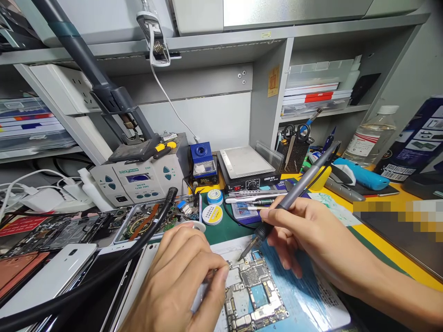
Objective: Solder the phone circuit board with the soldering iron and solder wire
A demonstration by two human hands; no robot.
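Note:
My right hand [301,230] grips a soldering iron [294,189] like a pen. The iron's tip points down at the upper edge of a bare phone circuit board [256,276]; whether it touches cannot be made out. The board lies on a shiny blue-and-white sheet [304,295]. At the board's left side is my left hand [187,276], thumb and forefinger pinched together over its edge. What they hold is hidden by the fingers. A white round rim [199,226] shows just beyond the left knuckles, mostly covered.
A black hose [138,244] crosses the left side over several phones [65,276]. Behind stand a hot-air station [138,180], a tray of boards [128,221], small round tins [212,214] and a heating plate [251,163]. At right are scissors [296,133] and a clear bottle [372,136].

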